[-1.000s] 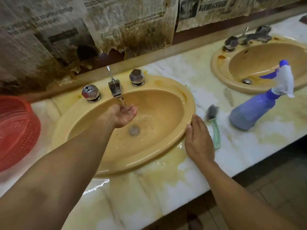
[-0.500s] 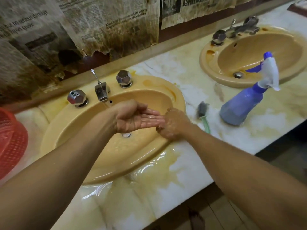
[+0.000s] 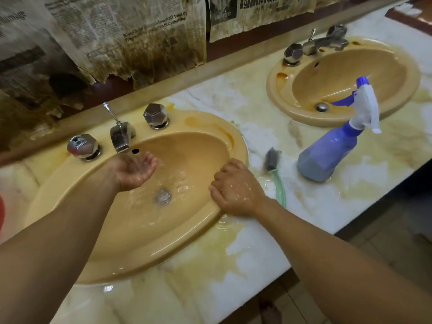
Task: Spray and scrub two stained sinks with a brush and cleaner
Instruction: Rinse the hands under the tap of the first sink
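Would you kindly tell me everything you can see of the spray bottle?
The spray bottle has a blue, seemingly plastic body, slightly see-through, with a white spray head, a blue trigger and a blue nozzle tip. It stands on its base on the wet marble-look counter, between the near sink and the far sink, right of the brush and apart from it. Only the counter touches it.

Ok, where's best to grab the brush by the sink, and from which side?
Grab the brush by its green handle, not the bristles. It lies flat on the counter, handle end toward you, just right of your right hand on the sink rim. Come from above and pinch across its thin sides; the bottle stands apart.
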Motion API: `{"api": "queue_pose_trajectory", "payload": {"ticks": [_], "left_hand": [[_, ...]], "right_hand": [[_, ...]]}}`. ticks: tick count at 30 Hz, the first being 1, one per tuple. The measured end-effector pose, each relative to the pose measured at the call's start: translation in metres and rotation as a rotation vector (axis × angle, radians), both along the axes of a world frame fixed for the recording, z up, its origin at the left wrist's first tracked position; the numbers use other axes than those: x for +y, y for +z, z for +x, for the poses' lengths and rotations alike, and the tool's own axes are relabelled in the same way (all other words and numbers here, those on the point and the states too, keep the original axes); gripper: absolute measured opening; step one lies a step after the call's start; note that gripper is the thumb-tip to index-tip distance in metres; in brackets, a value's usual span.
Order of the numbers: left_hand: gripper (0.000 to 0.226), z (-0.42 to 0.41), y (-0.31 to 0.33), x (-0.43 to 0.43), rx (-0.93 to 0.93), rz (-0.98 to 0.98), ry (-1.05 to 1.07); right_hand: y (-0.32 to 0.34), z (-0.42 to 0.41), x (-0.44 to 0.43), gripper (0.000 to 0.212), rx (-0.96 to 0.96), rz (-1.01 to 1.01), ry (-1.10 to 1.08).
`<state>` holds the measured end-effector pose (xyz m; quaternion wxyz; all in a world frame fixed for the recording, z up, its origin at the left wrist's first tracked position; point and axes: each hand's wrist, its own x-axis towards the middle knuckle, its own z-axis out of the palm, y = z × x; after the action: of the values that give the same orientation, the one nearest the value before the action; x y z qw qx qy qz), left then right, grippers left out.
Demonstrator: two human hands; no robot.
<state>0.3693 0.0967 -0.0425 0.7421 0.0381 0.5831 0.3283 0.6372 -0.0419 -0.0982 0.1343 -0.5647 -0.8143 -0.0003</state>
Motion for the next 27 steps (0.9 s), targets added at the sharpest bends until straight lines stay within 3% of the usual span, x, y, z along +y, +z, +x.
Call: {"api": "queue_pose_trajectory", "payload": {"ticks": [3,9,12,16,20,23,27], "left_hand": [[0.034,0.003,-0.002,0.0,-0.055,-0.009,-0.042],[0.03,0.006,0.0,-0.004,-0.119,-0.019,0.004],[0.036,0.032,0.004,-0.01,-0.169,0.023,-0.058],[0.05,0.096,0.032,-0.01,-0.276,0.156,-0.267],[0.051,0.137,0.065,-0.003,-0.354,0.231,-0.366],[0.047,0.125,0.055,-0.002,-0.28,0.23,-0.289],[0.044,0.069,0.015,-0.016,-0.151,0.151,-0.11]], "right_hand": [[-0.007,0.007,0.012,0.049,0.112,0.016,-0.168],[-0.009,0.003,0.015,0.048,0.195,-0.074,-0.245],[0.004,0.006,0.022,0.066,0.211,-0.229,-0.316],[0.019,0.018,0.047,0.082,0.056,-0.385,-0.25],[0.02,0.03,0.108,0.08,-0.049,-0.358,-0.189],[0.016,0.032,0.136,0.075,-0.038,-0.361,-0.174],[0.018,0.029,0.108,0.078,-0.028,-0.388,-0.224]]}}
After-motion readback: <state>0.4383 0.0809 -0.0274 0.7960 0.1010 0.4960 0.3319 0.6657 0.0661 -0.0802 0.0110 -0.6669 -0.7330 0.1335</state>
